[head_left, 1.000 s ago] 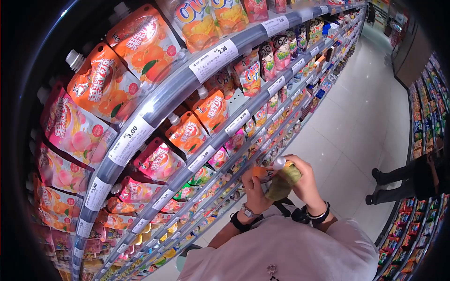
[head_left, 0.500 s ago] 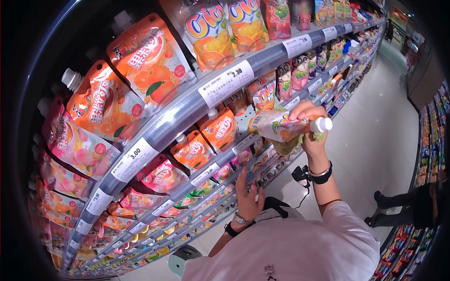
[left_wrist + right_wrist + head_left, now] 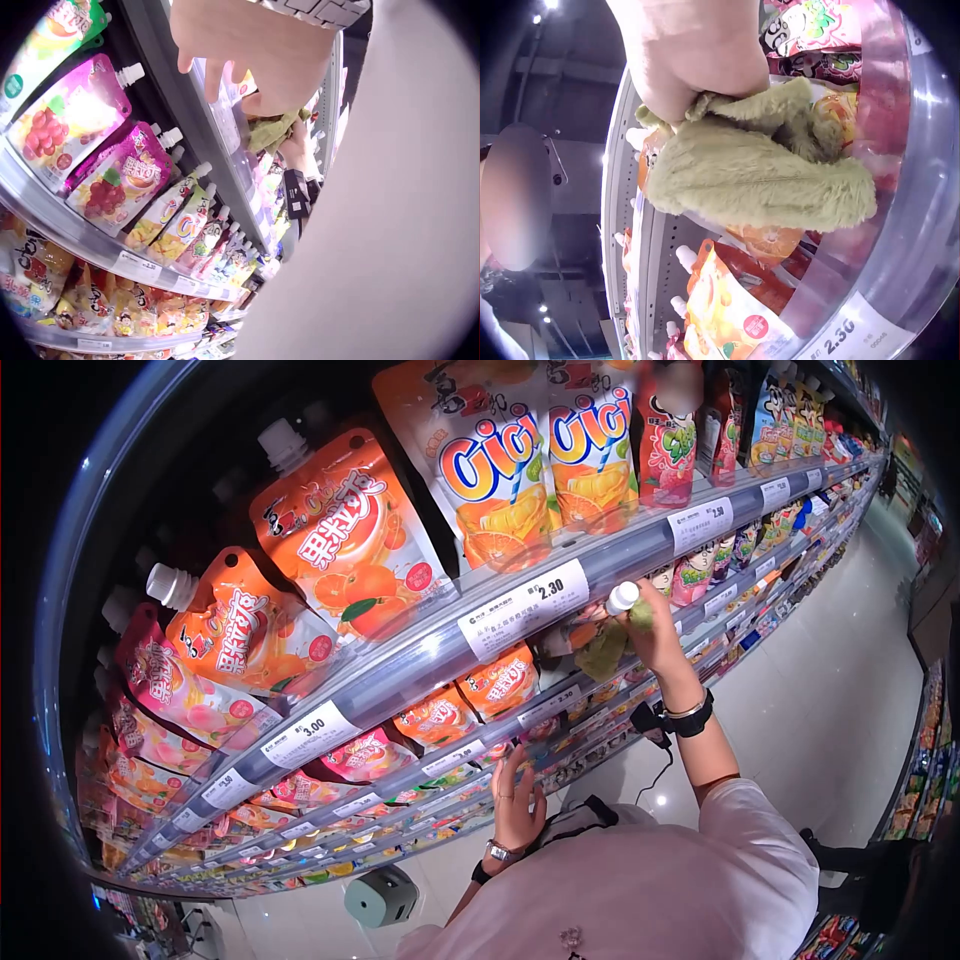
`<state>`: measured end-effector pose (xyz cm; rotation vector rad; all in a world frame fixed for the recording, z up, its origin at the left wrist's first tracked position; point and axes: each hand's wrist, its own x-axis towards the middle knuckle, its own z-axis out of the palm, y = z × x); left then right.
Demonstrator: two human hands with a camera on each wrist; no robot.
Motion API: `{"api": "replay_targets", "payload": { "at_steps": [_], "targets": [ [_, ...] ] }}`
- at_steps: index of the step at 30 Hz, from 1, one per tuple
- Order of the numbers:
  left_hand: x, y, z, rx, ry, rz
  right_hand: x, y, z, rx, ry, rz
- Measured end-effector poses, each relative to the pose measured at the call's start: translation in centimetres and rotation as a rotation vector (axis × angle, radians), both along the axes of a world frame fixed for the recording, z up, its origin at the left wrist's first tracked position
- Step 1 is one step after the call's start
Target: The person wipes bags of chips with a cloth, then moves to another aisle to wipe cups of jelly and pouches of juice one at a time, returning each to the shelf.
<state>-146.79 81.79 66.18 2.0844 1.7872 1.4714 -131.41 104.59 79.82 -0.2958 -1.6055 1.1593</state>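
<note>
My right hand (image 3: 657, 628) grips a green fuzzy cloth (image 3: 603, 652) and a pouch whose white cap (image 3: 622, 597) sticks up beside the thumb side, at the gap under the upper shelf's rail. In the right wrist view the cloth (image 3: 757, 172) hangs from the hand (image 3: 697, 49) and covers much of the pouch, with a printed orange slice (image 3: 765, 241) showing below it. My left hand (image 3: 518, 807) is held lower, near the lower shelf edge, fingers loosely spread and holding nothing. The left wrist view shows that hand (image 3: 251, 49) from its back.
Upper shelf: orange pouches (image 3: 345, 540) and Cici pouches (image 3: 490, 475) behind a clear guard and rail with price labels (image 3: 525, 610). More orange pouches (image 3: 500, 678) stand on the shelf below. A pale green stool (image 3: 382, 897) stands on the floor (image 3: 800, 690).
The hands were together around the pouch and cloth; the left then let go and moved away. The right carried both to the shelf, and the pouch now lies mostly hidden behind rail and cloth.
</note>
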Motion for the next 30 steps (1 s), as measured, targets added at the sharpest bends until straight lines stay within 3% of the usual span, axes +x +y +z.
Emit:
{"api": "replay_targets", "payload": {
  "at_steps": [2, 4, 6, 8, 9, 12, 13, 14, 16, 22, 25, 29, 30],
  "targets": [
    [0.1, -0.3, 0.1, -0.018, 0.027, 0.013, -0.1, 0.0, 0.1, -0.004, 0.018, 0.065],
    [0.0, -0.8, 0.4, -0.101, 0.101, 0.100, -0.2, 0.1, 0.1, 0.219, -0.243, -0.027],
    [-0.4, -0.6, -0.5, -0.078, 0.111, 0.115, -0.8, 0.7, -1.0, 0.123, -0.186, 0.106],
    [-0.6, -0.9, -0.6, -0.053, 0.129, 0.130, -1.6, 1.3, -2.3, -0.006, -0.218, -0.020],
    [-0.4, -0.9, -0.6, -0.036, 0.082, 0.132, -1.7, 1.3, -1.9, -0.256, -0.104, 0.203],
    [0.1, -1.0, -0.7, -0.043, 0.035, 0.131, -2.5, 0.6, -0.8, -0.298, -0.036, 0.209],
    [0.1, -1.2, -0.9, -0.091, 0.057, 0.104, -2.7, -0.5, 0.2, -0.213, -0.181, -0.075],
    [0.2, -1.7, -1.1, -0.141, 0.079, 0.077, -2.7, -0.7, 0.0, -0.224, -0.180, -0.078],
    [0.3, -1.9, -1.0, -0.160, 0.076, 0.059, -2.7, -0.7, -0.3, 0.077, -0.248, -0.273],
    [0.8, -2.5, -1.3, -0.197, 0.042, 0.050, -2.4, -0.5, -1.7, 0.124, -0.211, -0.237],
    [0.8, -2.7, -1.5, -0.169, 0.038, 0.033, -2.5, 0.1, -1.7, -0.278, -0.060, 0.020],
    [1.1, -2.7, -1.5, -0.145, 0.019, 0.024, -2.7, 0.1, -1.1, -0.275, 0.040, 0.045],
    [1.2, -2.7, -1.5, -0.142, 0.022, 0.024, -2.6, 0.1, -1.0, -0.261, -0.068, 0.013]
  ]
}}
